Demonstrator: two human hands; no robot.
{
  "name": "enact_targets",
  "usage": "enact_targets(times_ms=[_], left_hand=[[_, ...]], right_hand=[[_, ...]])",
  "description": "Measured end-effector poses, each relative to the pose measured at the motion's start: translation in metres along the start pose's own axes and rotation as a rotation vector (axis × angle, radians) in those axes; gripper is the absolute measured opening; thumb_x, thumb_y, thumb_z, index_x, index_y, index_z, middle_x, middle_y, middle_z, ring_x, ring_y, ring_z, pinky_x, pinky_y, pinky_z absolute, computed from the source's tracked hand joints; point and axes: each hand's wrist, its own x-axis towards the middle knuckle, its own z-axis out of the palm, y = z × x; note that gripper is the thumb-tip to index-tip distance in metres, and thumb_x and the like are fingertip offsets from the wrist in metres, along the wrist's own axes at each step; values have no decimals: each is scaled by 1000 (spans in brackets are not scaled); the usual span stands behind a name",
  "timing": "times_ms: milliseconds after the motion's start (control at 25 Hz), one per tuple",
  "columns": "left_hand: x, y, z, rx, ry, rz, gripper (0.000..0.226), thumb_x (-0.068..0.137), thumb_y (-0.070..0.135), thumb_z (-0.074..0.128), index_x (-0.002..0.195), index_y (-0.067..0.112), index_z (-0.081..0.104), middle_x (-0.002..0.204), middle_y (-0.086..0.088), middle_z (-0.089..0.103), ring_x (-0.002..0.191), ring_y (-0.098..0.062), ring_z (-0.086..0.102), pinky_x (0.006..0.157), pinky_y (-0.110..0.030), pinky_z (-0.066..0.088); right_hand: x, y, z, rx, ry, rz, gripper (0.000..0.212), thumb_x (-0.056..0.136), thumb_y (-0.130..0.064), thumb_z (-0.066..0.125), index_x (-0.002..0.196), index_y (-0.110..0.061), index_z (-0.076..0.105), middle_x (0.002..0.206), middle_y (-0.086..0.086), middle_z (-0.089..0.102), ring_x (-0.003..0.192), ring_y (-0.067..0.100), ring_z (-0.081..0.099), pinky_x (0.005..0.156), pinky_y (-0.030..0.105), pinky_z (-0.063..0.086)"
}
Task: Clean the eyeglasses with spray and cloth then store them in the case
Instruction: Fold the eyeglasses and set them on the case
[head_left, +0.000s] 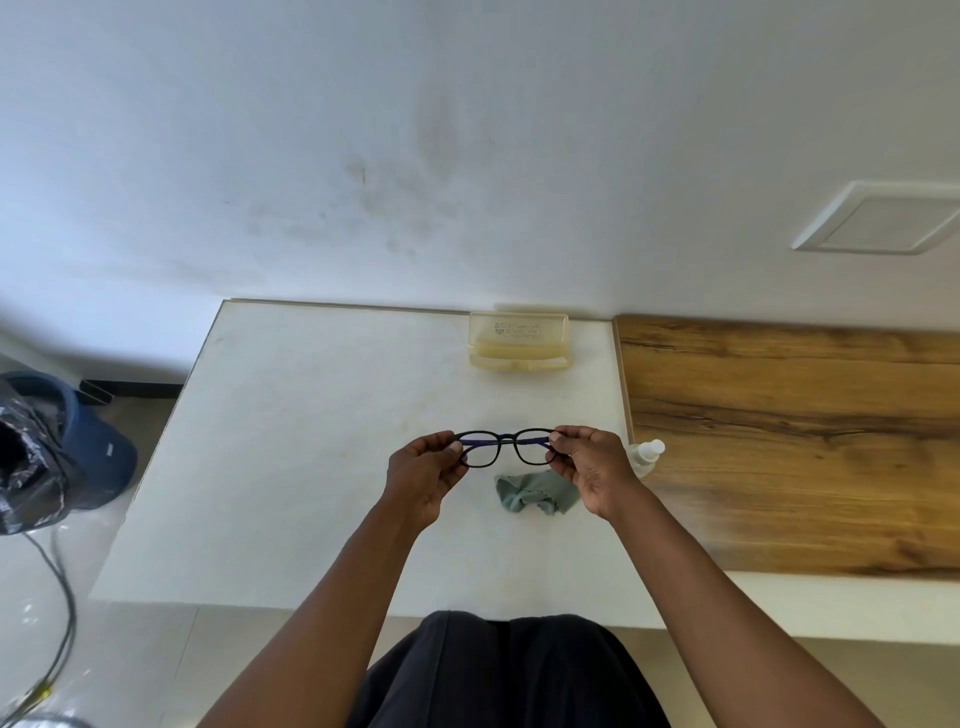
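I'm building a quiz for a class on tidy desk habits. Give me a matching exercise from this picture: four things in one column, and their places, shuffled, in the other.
Things:
1. eyeglasses
2. case
3. cloth
4. spray bottle

Places:
A. crumpled on the white table, below the raised frame
B. at the seam beside the wooden surface
C. open, against the wall
D. held up between both hands

Pairs: 1-D, 2-C, 3-A, 4-B

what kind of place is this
Probably a plain home or office room: a white table against a scuffed white wall, a wood-grain desk beside it, a lined bin on the floor.
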Motion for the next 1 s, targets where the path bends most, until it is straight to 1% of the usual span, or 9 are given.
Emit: enact_targets(times_ms=[200,360,440,520,600,680,800,920,1000], left_hand=[[15,11,17,61,-9,52,20,84,-8,58,100,3,60,79,-8,61,68,-17,58,65,-24,55],[30,35,42,172,1,168,26,82,-4,63,107,3,62,77,-3,61,65,-14,53,66,-22,50],[39,48,54,266,28,242,27,81,-1,66,107,5,64,80,-2,63,71,-16,54,69,-23,49],[46,59,65,325,46,295,28,80,1,68,107,5,65,84,-3,64,76,-17,55,72,-24,50],[55,67,73,374,73,333,29,80,4,69,108,6,65,89,-5,65,76,-16,55,76,-27,51],[63,74,79,463,105,373,29,79,7,70,108,8,66,95,-7,68,76,-14,55,81,-29,50],[73,78,84,564,124,412,28,79,9,70,108,10,67,101,-9,70,69,-10,54,73,-23,44],[81,74,85,609,116,431,29,81,8,68,110,8,66,103,-11,70,58,-2,53,57,-10,44],[85,72,84,633,109,440,29,81,8,68,110,7,66,102,-11,70,55,0,52,46,0,40]], right_hand=[[18,-16,5,-73,52,-41,15,84,4,61,78,-10,60,74,8,61,61,14,54,60,23,51],[37,-47,11,-189,79,-133,13,83,-5,64,94,-12,64,79,2,62,67,12,52,61,24,48],[47,-62,13,-252,102,-178,13,82,-9,66,94,-15,64,82,-1,61,72,10,52,60,23,46],[56,-75,17,-273,107,-203,15,82,-10,67,97,-13,65,79,-3,59,70,8,50,60,23,45],[65,-85,20,-296,106,-232,18,82,-9,67,100,-10,65,80,0,59,67,9,49,60,22,45],[75,-94,23,-345,104,-282,20,82,-8,66,101,-7,65,87,5,60,71,12,52,63,24,45],[86,-99,24,-426,103,-349,25,82,-7,66,107,-2,64,96,7,60,88,18,55,79,32,47],[91,-95,23,-485,107,-380,30,83,-6,65,112,-2,62,106,10,64,97,22,59,79,30,45],[92,-91,22,-499,122,-383,32,82,-5,65,114,-3,61,113,11,65,104,23,60,79,27,44]])
